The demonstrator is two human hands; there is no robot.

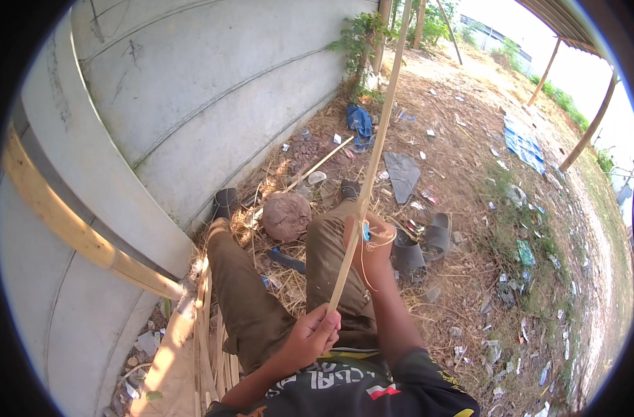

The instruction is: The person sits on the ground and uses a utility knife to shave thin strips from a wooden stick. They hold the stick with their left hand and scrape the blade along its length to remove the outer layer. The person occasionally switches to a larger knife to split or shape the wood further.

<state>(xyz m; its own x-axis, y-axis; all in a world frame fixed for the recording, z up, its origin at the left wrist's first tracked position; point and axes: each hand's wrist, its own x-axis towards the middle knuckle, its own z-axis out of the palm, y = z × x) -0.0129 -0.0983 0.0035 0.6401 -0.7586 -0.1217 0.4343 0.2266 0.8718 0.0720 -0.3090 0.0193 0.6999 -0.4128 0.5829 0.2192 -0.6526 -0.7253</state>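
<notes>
A long pale bamboo strip (377, 146) runs upward and away from my lap, slightly tilted to the right. My left hand (311, 338) is closed around its lower end, close to my shirt. Farther up, my right hand (372, 247) is closed beside the strip, above my right knee. A small blue piece (366, 231) shows at its fingers; what the hand grips is mostly hidden. One thin curled shaving (367, 272) hangs by this hand and wrist.
A round brown lump (286, 217) lies between my legs, near a dark flat piece (285, 261). Grey sandals (438, 236) sit to the right. Left are a concrete wall (212, 76), a thick bamboo pole (87, 240) and several strips (204, 340). Litter covers the ground.
</notes>
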